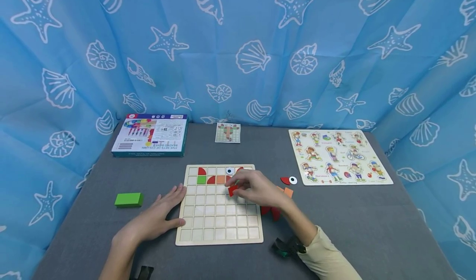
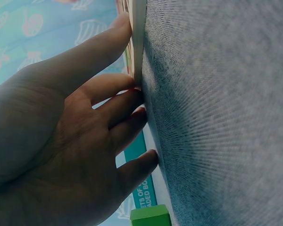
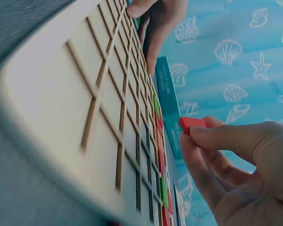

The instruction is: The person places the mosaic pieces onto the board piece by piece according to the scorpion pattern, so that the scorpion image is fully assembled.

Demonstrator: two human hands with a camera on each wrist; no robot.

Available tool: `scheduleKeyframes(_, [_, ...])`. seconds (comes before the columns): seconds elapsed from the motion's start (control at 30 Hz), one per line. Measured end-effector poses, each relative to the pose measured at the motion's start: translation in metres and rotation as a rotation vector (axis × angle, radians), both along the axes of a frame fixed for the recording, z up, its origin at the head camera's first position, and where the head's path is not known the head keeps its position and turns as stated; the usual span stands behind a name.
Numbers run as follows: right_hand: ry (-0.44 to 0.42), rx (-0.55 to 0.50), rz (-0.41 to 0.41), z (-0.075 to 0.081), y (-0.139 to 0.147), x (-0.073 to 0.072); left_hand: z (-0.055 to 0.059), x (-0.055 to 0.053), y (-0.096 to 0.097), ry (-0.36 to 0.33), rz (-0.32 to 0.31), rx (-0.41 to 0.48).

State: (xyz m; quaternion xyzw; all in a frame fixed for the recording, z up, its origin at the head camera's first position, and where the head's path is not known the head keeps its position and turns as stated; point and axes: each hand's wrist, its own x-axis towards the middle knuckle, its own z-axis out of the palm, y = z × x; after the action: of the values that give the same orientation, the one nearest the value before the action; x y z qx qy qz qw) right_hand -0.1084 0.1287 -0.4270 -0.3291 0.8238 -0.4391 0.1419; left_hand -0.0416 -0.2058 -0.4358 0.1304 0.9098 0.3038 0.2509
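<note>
A wooden grid board [image 1: 219, 233] lies mid-table, with tiles in its two far rows: red quarter-round tiles [image 1: 211, 180], a green square tile [image 1: 201, 179], an orange square tile [image 1: 221, 179] and an eye tile [image 1: 230, 171]. Above the board, my right hand [image 1: 258, 188] pinches a small red tile [image 1: 232, 190] between thumb and fingers; the right wrist view has the red tile [image 3: 191, 123] clear of the grid. With fingers extended, my left hand [image 1: 156, 218] touches the board's left edge. Part of the filled rows is hidden behind my right hand.
Loose red tiles [image 1: 275, 214], orange tiles [image 1: 288, 192] and another eye tile [image 1: 293, 180] lie right of the board. A green block [image 1: 128, 200] sits to the left. Farther back are a boxed set [image 1: 150, 135], a pattern card [image 1: 228, 133] and a picture puzzle [image 1: 340, 158].
</note>
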Motion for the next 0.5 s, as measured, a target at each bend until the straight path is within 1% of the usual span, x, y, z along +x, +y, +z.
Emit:
scheduleKeyframes(0.07, [-0.023, -0.013, -0.016, 0.0, -0.008, -0.003, 0.0, 0.0, 0.0, 0.006, -0.001, 0.001])
scheduleKeyframes(0.23, [-0.048, -0.036, -0.042, 0.001, -0.028, -0.011, 0.0, 0.0, 0.001, 0.01, -0.002, -0.001])
scheduleKeyframes(0.37, [-0.027, -0.042, -0.033, 0.001, -0.045, -0.018, -0.002, -0.001, 0.0, -0.003, -0.001, -0.006])
scheduleKeyframes(0.5, [-0.014, -0.028, -0.052, 0.0, -0.061, -0.024, -0.003, -0.003, -0.001, -0.009, -0.003, -0.005])
